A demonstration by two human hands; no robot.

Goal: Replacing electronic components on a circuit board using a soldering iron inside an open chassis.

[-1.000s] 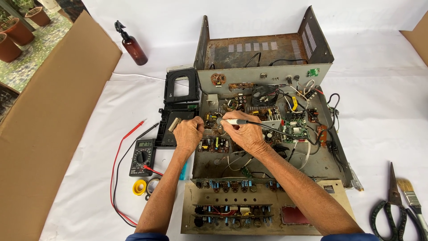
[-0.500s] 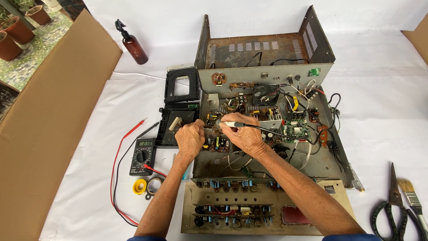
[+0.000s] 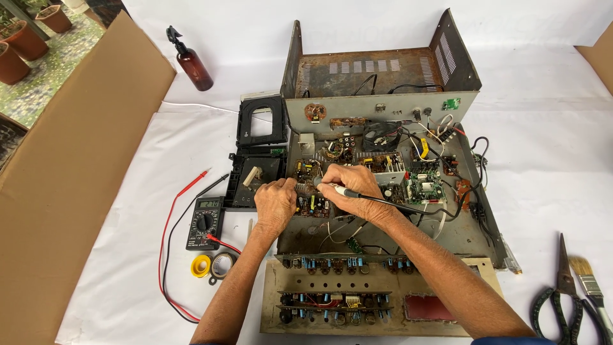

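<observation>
Open metal chassis point(image 3: 383, 115) of an old electronic unit sits mid-desk on a white cloth point(image 3: 549, 128), lid off, boards and wiring exposed. Left hand point(image 3: 276, 203) is curled shut, pressing down on the small brown circuit board point(image 3: 311, 203) at the chassis's left side, fingers at its edge; can't tell if anything is pinched between them. Right hand point(image 3: 350, 184) is closed around a dark pen-shaped tool point(image 3: 357, 195), likely a soldering iron, tip pointing left onto that same board, just beside the left fingers. The tool's black cord point(image 3: 440, 211) trails right across the chassis floor. Both hands nearly touch over the board.

A green circuit board point(image 3: 424, 185) lies right of the hands, a round black fan point(image 3: 382, 135) behind them. The detached front panel point(image 3: 357, 300) with rows of blue capacitors lies nearest the person, under the forearms.

Left of the chassis: black plastic frame point(image 3: 262, 121), digital multimeter point(image 3: 204, 222) with red and black leads point(image 3: 167, 255), yellow tape roll point(image 3: 202, 266) touching a dark tape roll point(image 3: 222, 263). Brown spray bottle point(image 3: 190, 61) at far left back. Cardboard sheet point(image 3: 70, 191) along the left edge. Scissors point(image 3: 564, 300) and paintbrush point(image 3: 590, 287) at lower right.
</observation>
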